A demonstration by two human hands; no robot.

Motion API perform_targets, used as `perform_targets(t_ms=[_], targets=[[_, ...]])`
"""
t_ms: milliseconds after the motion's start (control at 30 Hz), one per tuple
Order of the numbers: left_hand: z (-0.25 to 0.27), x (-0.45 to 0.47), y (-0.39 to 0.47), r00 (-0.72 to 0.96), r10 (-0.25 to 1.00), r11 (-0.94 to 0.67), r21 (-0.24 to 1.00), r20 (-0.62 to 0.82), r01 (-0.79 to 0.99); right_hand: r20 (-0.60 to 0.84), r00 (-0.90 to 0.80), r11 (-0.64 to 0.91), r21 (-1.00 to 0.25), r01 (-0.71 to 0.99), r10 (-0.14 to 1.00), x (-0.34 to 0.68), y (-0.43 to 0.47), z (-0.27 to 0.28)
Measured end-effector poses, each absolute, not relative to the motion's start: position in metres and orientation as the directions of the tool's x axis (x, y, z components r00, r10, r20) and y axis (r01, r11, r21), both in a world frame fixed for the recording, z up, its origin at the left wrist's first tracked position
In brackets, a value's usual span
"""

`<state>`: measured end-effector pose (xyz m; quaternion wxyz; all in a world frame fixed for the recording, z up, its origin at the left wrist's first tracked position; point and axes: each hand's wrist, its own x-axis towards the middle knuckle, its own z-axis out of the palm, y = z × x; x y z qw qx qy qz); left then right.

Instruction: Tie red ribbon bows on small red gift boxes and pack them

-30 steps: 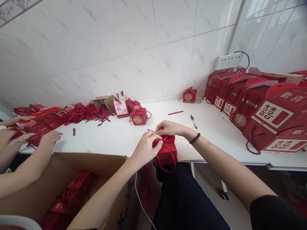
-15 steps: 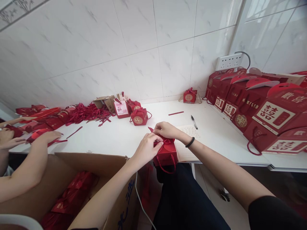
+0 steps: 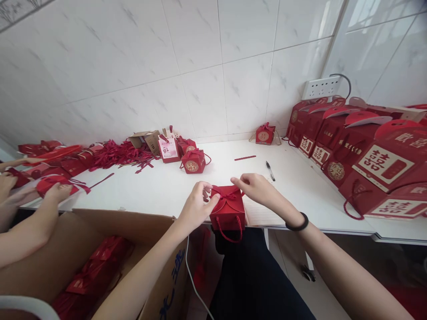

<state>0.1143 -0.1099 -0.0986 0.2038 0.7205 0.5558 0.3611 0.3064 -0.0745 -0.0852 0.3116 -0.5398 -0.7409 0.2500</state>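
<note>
A small red gift box (image 3: pixel 227 218) with a twisted cord handle sits at the table's front edge. A red ribbon (image 3: pixel 227 194) is tied in a bow on its lid. My left hand (image 3: pixel 199 203) is at the bow's left side, with thumb and fingers closed on the ribbon. On the other side my right hand (image 3: pixel 255 189) pinches the ribbon's right part, of which a bit of red shows below the fingers. Part of a lined notebook (image 3: pixel 258 214) lies under my right forearm, beside the box.
Large red boxes (image 3: pixel 356 155) stand stacked at the right. Small finished boxes (image 3: pixel 194 161), a ribbon heap (image 3: pixel 118 153) and a pen (image 3: pixel 270 170) lie on the table. An open carton (image 3: pixel 123 218) holds red boxes below left. A co-worker's hands (image 3: pixel 56 195) hold a red box.
My hands have moved apart, the right one to the right, uncovering the bow and lid. At the left, the co-worker's hands have shifted with a red box.
</note>
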Motion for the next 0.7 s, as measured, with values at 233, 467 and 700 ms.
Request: perform_targets(t_ms=[233, 467, 700], targets=[[-0.100, 0.109, -0.109, 0.162, 0.978, -0.200, 0.810, 0.131, 0.551, 0.148, -0.310, 0.307, -0.768, 0.563, 0.939, 0.303, -0.096, -0.094], [-0.100, 0.108, -0.110, 0.179, 0.979, -0.166, 0.904, 0.101, 0.393, 0.083, -0.321, 0.222, -0.877, 0.425, 0.944, 0.301, -0.089, -0.099], [-0.102, 0.103, -0.113, 0.306, 0.938, -0.288, 0.851, 0.160, 0.439, 0.088, -0.298, 0.197, -0.914, 0.356, 0.951, 0.305, -0.089, -0.105]])
